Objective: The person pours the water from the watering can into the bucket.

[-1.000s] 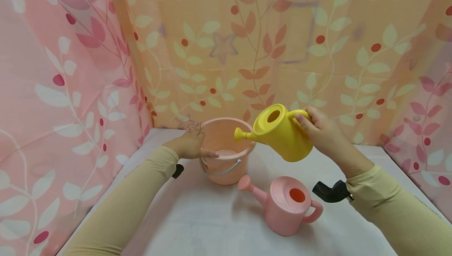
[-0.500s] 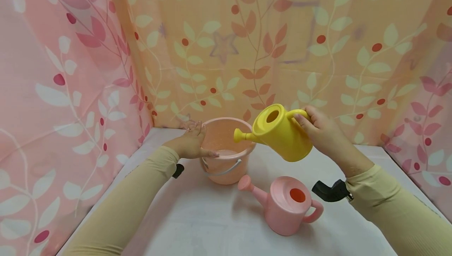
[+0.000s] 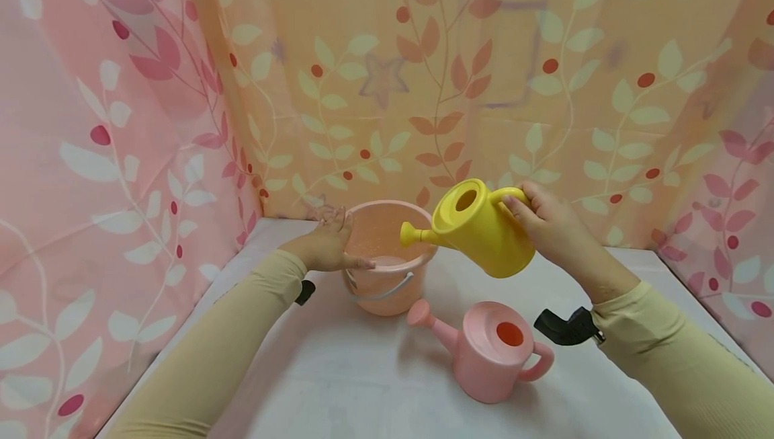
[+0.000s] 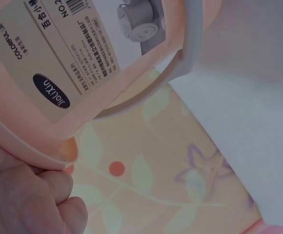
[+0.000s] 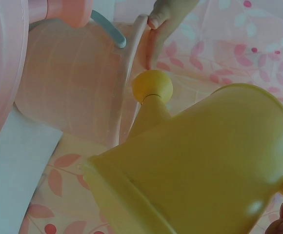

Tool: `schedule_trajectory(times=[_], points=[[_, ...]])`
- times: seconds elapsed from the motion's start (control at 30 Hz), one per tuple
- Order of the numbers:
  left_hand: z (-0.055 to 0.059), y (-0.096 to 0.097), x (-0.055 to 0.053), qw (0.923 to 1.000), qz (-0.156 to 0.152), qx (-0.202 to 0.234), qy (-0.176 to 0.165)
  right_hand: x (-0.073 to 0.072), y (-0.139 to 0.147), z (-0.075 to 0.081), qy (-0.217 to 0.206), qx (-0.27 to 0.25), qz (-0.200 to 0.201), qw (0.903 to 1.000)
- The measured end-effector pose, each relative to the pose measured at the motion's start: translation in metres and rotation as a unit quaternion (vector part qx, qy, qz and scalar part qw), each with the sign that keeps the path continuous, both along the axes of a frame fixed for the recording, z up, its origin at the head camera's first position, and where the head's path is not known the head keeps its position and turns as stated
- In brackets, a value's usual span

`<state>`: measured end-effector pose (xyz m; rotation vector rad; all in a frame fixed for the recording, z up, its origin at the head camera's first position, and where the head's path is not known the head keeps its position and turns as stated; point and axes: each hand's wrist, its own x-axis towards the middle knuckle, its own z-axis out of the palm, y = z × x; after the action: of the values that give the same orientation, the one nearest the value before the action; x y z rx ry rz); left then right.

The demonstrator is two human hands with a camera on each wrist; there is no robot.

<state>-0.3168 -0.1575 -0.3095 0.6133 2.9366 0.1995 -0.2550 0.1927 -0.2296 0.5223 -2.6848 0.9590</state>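
Observation:
In the head view my left hand (image 3: pixel 326 244) holds the rim of a peach plastic bucket (image 3: pixel 387 291) at its left side, the thumb along the near edge. The left wrist view shows curled fingers at the rim, below the bucket's printed label (image 4: pixel 58 63). My right hand (image 3: pixel 553 230) grips the handle of a yellow watering can (image 3: pixel 490 237), raised and tilted left. Its round spout head (image 5: pixel 152 87) is over the bucket's right rim. Small pale specks show inside the bucket; whether water flows is unclear. A pink watering can (image 3: pixel 490 365) stands upright in front.
The white tabletop (image 3: pixel 326 378) meets floral cloth walls (image 3: pixel 363 130) at the back and both sides. The bucket's grey handle (image 3: pixel 383 294) hangs down on its near side. Black wrist-worn mounts (image 3: pixel 565 327) stick out below the sleeves.

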Motion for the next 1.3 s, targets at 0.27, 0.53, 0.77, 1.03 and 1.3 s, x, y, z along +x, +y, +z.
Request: schedule_trajectory(times=[0.27,0.53,0.77,1.03,1.3], points=[[-0.0013,-0.0006,-0.0019,1.0,0.001,-0.002,0.001,-0.0014,-0.0001,0.0014,0.016,0.011,0.003,0.9998],[0.0009,0.001,-0.001,0.9998,-0.007,-0.008,0.015,-0.0014,-0.0012,0.0019,0.021,0.01,0.007,0.9997],[0.0004,0.0015,-0.0015,0.9998,0.003,-0.016,0.009,-0.0018,-0.0016,0.0033,0.018,0.017,0.006,0.9997],[0.0002,0.0018,-0.0022,0.9997,0.004,-0.021,0.008,-0.0012,-0.0024,0.0041,0.026,0.025,0.008,0.9993],[0.0005,0.0014,-0.0014,0.9998,-0.002,-0.016,0.011,-0.001,-0.0026,0.0059,0.024,0.025,0.01,0.9994]])
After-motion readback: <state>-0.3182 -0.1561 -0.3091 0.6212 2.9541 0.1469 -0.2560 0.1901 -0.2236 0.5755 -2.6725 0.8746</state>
